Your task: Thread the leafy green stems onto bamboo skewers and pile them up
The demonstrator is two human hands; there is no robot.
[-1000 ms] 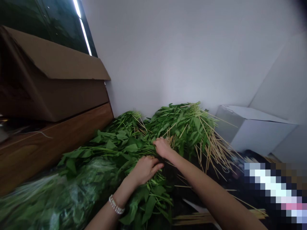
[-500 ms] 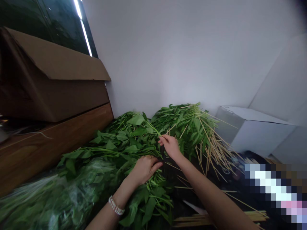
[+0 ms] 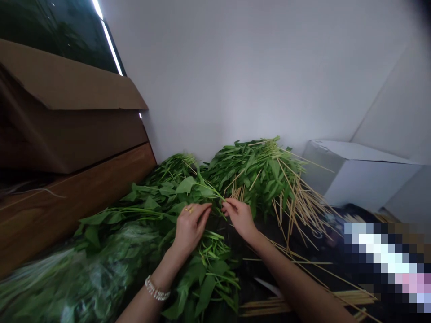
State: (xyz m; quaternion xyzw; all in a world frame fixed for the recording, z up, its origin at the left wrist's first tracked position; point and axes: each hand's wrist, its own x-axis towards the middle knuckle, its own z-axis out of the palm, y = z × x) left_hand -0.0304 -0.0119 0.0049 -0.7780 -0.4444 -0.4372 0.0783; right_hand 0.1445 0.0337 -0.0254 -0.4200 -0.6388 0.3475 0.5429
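My right hand (image 3: 239, 219) pinches the lower end of a leafy green stem (image 3: 209, 190), whose leaves point up and to the left. Close beside it, my left hand (image 3: 191, 226) has thumb and fingertips drawn together; what they hold, if anything, is too small to make out. A ring is on that hand and a beaded bracelet (image 3: 155, 289) on the wrist. Loose greens (image 3: 158, 197) spread behind and left of the hands. Below the left hand lies another bunch of cut greens (image 3: 212, 273).
Greens with thin wooden sticks (image 3: 299, 202) are heaped against the white wall (image 3: 256, 72). More sticks (image 3: 266, 307) lie at front right, near a pale blade-like piece (image 3: 267, 286). Plastic-wrapped greens (image 3: 101, 273), a cardboard box (image 3: 94, 134) and a white box (image 3: 373, 184) flank the area.
My left hand has lifted from the greens and moved left and up, fingertips now pinched beside my right hand. The right hand still holds the stem, slightly lower. The view has shifted slightly.
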